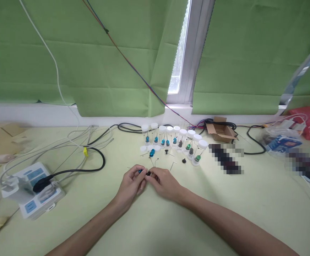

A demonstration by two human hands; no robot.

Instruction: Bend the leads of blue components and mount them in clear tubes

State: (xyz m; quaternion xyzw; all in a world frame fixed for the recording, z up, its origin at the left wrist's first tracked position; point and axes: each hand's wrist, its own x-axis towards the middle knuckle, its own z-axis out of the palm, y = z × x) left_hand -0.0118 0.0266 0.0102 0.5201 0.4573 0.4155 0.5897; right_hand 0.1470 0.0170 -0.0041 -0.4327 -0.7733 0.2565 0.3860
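Observation:
My left hand point(129, 185) is closed round a small blue metal part point(140, 171), with a thin wire sticking out to its left. Fingertips of my right hand point(167, 183) pinch a small black part point(148, 173) right beside the blue one; whether the two are joined is hidden by my fingers. Just beyond lie another blue metal piece point(152, 153) with thin wires, a black flanged piece point(184, 161) and a similar black piece point(166, 152). An L-shaped hex key point(173, 165) rests right of them.
Several clear tubes point(196, 157) with white caps stand in a row behind, holding blue, green and grey parts. A power strip point(41, 188) with plugs and cables sits left. An open cardboard box point(221, 131) and a plastic bag point(279, 138) are at the back right.

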